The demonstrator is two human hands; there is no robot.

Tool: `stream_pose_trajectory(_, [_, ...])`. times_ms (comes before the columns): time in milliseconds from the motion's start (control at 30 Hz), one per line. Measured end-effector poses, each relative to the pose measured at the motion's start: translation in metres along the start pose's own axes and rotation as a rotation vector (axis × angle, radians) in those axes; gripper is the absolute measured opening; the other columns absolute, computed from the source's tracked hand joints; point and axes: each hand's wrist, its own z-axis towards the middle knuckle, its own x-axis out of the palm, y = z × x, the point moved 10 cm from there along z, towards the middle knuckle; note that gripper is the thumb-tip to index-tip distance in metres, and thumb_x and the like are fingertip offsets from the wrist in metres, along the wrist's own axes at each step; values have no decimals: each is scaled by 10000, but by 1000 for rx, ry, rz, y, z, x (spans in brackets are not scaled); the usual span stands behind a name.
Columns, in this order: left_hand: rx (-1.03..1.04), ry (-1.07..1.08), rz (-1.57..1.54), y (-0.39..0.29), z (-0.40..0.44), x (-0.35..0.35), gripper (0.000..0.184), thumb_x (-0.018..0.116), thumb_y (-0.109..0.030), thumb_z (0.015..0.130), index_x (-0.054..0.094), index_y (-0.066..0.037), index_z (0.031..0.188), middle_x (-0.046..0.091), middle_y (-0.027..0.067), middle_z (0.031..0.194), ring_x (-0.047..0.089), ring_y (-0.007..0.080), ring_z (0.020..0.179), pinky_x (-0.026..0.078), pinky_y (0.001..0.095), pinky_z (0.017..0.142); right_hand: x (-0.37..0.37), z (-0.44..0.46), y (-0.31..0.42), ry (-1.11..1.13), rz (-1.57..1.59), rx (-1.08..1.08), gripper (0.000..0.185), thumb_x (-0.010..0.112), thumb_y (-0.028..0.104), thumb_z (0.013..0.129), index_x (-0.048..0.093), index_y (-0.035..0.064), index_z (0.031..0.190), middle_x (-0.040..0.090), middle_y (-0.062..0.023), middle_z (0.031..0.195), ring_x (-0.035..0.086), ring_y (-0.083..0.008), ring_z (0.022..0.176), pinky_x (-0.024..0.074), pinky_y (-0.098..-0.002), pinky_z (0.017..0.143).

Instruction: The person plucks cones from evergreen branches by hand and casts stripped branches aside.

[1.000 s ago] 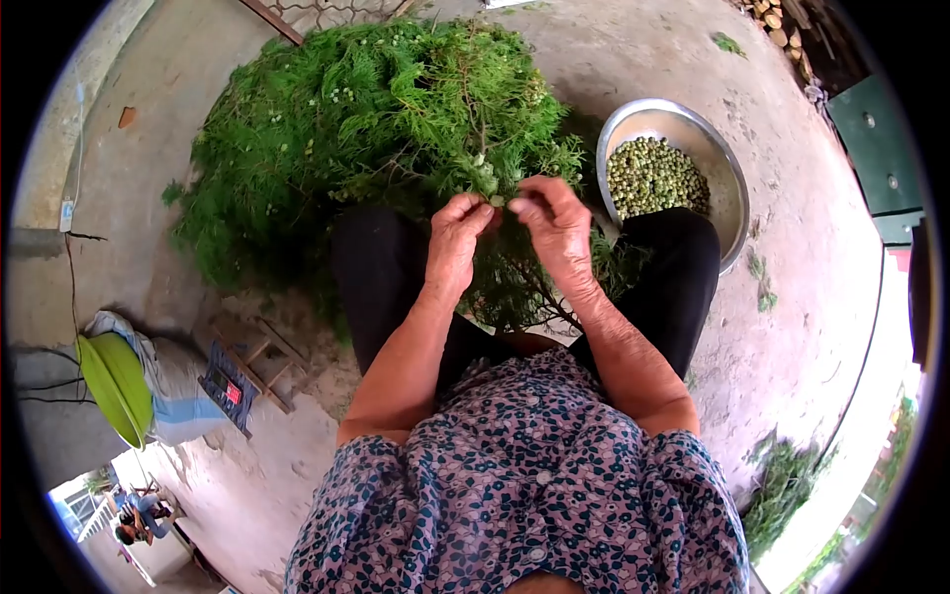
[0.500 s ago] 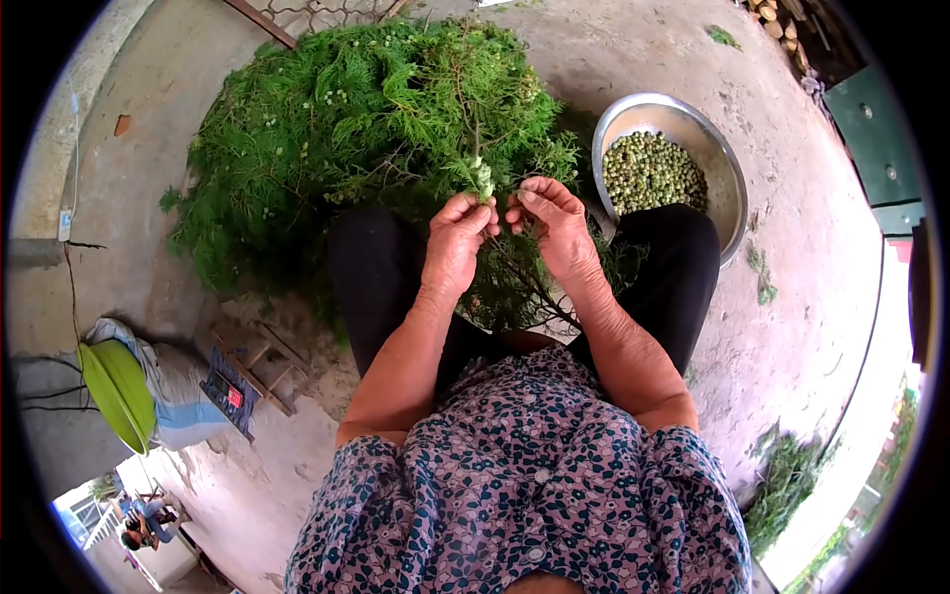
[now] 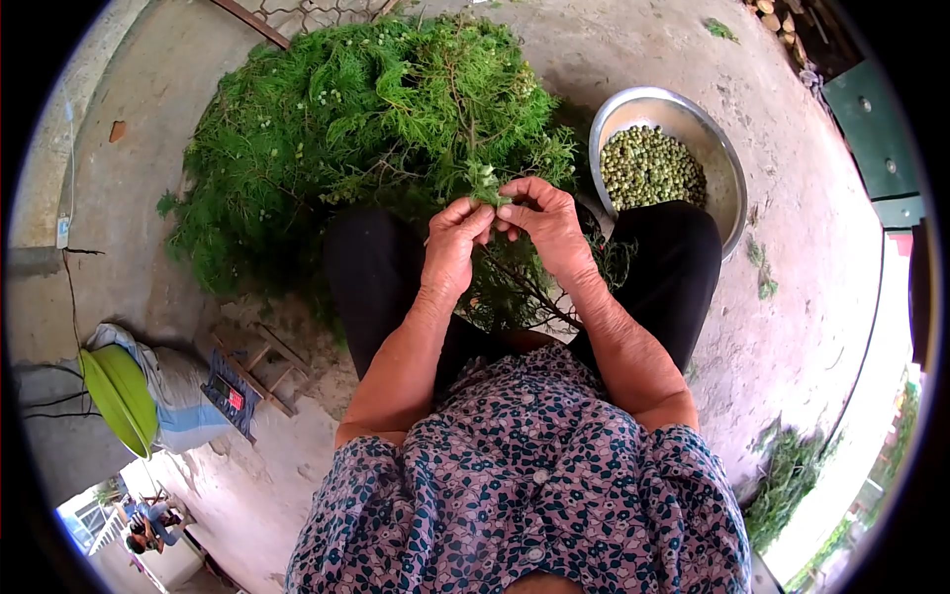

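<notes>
Between my knees, my left hand (image 3: 455, 247) is closed in a pinch on a small green conifer sprig (image 3: 485, 180) with pale green seed cones. My right hand (image 3: 550, 230) meets it from the other side, its thumb and fingers also pinched at the sprig. The fingertips of both hands nearly touch, and they hide the sprig's lower end. Just beyond them spreads a large heap of cut conifer branches (image 3: 327, 129), dotted with pale cones. Right of my hands stands a metal basin (image 3: 698, 124) holding many round green cones (image 3: 648, 170).
More branches (image 3: 520, 287) lie between my legs. A small wooden stool (image 3: 262, 368) is at the left, near a pale sack (image 3: 188, 401) and a lime-green basin (image 3: 121, 396). Green cabinets (image 3: 871, 129) stand at the far right. Another person (image 3: 148, 527) is at the lower left.
My right hand has moved left and slightly up, closing the small gap to my left hand, and now touches the sprig. My left hand has stayed nearly in place.
</notes>
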Motion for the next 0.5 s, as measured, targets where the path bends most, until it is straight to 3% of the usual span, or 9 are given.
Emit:
stream_pose_trajectory(33, [-1, 0, 0, 0, 0, 0, 43, 582, -71, 817, 575, -59, 776, 540, -8, 692, 445, 81, 589, 380, 212, 563, -1, 0, -2, -1, 0, 1, 193, 578, -29, 781, 570, -2, 973, 560, -27, 743, 504, -81, 599, 439, -221, 542])
stream_pose_trajectory(100, [-41, 56, -97, 4, -1, 6, 55, 581, -62, 812, 566, -57, 759, 548, -2, 709, 436, 85, 583, 381, 206, 571, -1, -3, -21, -12, 364, 150, 151, 579, -1, 795, 570, -12, 946, 570, -42, 749, 517, -105, 600, 446, -236, 547])
stream_pose_trajectory(267, [-67, 1, -290, 11, 3, -1, 53, 595, -57, 799, 580, -44, 749, 565, -1, 724, 436, 84, 577, 385, 227, 574, -2, -6, -28, 61, 489, 243, 143, 551, 26, 822, 559, -29, 955, 576, -48, 762, 541, -129, 630, 467, -250, 577])
stream_pose_trajectory(400, [-63, 19, -326, 12, 5, -1, 22, 602, -49, 793, 593, -42, 774, 594, 28, 784, 450, 92, 587, 400, 243, 586, -30, -5, -11, -119, 371, 227, 151, 540, -42, 781, 561, -24, 930, 589, -95, 786, 585, -178, 680, 500, -274, 652])
stream_pose_trajectory(467, [-61, 34, -303, 11, 5, 0, 20, 601, -48, 794, 594, -42, 776, 599, 34, 790, 454, 94, 589, 404, 240, 587, -54, 7, 2, -43, 523, 51, 107, 514, -5, 822, 541, -40, 920, 592, -127, 828, 588, -210, 727, 517, -322, 712])
stream_pose_trajectory(500, [-58, 51, -279, 11, 4, 2, 19, 600, -46, 794, 594, -41, 777, 605, 41, 796, 458, 95, 591, 407, 237, 588, -71, 7, 16, -210, 792, -27, 130, 492, 43, 851, 521, -51, 936, 582, -146, 876, 582, -232, 782, 510, -353, 761])
